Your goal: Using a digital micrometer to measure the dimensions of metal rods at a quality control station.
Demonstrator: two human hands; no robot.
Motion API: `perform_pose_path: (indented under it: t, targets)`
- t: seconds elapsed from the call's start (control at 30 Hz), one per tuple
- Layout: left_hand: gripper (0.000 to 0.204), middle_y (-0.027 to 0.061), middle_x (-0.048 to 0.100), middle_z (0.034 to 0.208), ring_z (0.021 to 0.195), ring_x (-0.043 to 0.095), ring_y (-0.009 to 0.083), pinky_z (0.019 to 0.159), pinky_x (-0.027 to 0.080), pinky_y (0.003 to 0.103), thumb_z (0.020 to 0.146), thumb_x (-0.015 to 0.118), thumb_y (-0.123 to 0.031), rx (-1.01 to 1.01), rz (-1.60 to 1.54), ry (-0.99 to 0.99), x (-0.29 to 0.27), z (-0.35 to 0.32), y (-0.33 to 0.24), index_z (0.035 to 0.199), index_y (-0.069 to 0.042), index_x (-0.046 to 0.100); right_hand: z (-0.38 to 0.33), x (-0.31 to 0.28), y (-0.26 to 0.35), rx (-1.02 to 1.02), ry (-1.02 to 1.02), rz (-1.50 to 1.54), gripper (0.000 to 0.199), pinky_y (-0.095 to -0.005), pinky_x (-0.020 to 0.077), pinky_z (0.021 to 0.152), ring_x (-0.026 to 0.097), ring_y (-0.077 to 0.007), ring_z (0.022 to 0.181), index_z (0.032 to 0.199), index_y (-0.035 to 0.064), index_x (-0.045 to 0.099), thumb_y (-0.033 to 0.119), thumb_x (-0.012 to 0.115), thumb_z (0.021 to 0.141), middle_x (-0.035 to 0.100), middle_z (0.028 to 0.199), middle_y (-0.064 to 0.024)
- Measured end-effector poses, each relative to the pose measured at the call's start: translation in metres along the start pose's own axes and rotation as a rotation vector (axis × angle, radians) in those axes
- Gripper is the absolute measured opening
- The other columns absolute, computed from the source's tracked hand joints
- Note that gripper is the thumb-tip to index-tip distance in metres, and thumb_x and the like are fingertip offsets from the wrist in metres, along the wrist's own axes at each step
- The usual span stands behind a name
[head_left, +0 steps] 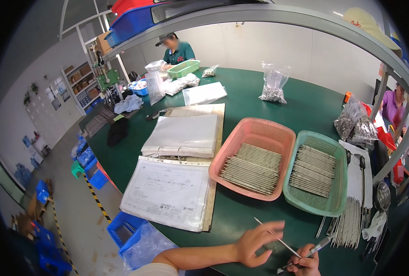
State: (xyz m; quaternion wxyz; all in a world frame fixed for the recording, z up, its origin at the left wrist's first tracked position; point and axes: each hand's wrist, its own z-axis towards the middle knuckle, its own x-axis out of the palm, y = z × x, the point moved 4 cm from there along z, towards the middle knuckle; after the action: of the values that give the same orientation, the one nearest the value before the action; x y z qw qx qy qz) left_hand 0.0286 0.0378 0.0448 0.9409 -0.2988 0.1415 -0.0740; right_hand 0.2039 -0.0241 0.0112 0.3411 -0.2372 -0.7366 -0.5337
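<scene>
Low in the view, my right hand is closed around the lower end of a thin metal rod and a slim grey metal tool, whose exact kind I cannot make out. My left hand is beside the rod with its fingers spread; whether they touch it is unclear. Beyond my hands, a pink plastic basket and a green plastic basket each contain many similar rods. More loose rods lie on the table right of my right hand.
An open ring binder with printed sheets lies left of the baskets on the green table. Bags of small metal parts stand farther back. A metal shelf frame arches overhead. One person sits across the table, another at far right.
</scene>
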Motion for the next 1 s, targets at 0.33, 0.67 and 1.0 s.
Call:
perform_pose_path:
  t: [0.33,0.67,1.0]
  targets:
    - [0.026,0.0039,0.044,0.084,0.067,0.046,0.0101,0.058,0.038,0.021,0.074,0.054,-0.01,-0.587,-0.602,0.36,0.04,-0.036,-0.009,0.098,-0.002,0.046,-0.01,0.003,-0.008,0.036,0.109,-0.104,0.02,-0.0291,0.0385,0.041,0.044,-0.0185,0.044,0.07,0.0067,0.041,0.004,0.06,0.067,0.049,0.064,-0.0091]
    - [0.02,0.0102,0.053,0.092,0.082,0.056,0.0162,0.066,0.046,0.025,0.084,0.047,-0.018,-1.021,-1.058,0.083,0.038,-0.035,0.017,0.096,-0.003,0.044,0.016,-0.005,0.003,-0.153,-0.047,-0.149,0.038,-0.0259,0.0376,0.034,0.045,-0.0152,0.038,0.084,0.0003,0.046,0.031,0.059,0.067,0.054,0.064,-0.0141]
    - [0.017,0.0245,0.053,0.092,0.078,0.059,0.0275,0.064,0.05,0.031,0.087,0.039,-0.019,-1.092,-0.934,0.247,0.042,-0.034,0.017,0.092,-0.003,0.037,0.016,-0.013,0.009,-0.016,-0.155,0.114,0.065,-0.0254,0.0377,0.038,0.043,-0.0181,0.041,0.086,0.0,0.05,0.056,0.017,0.081,0.053,0.069,-0.0172]
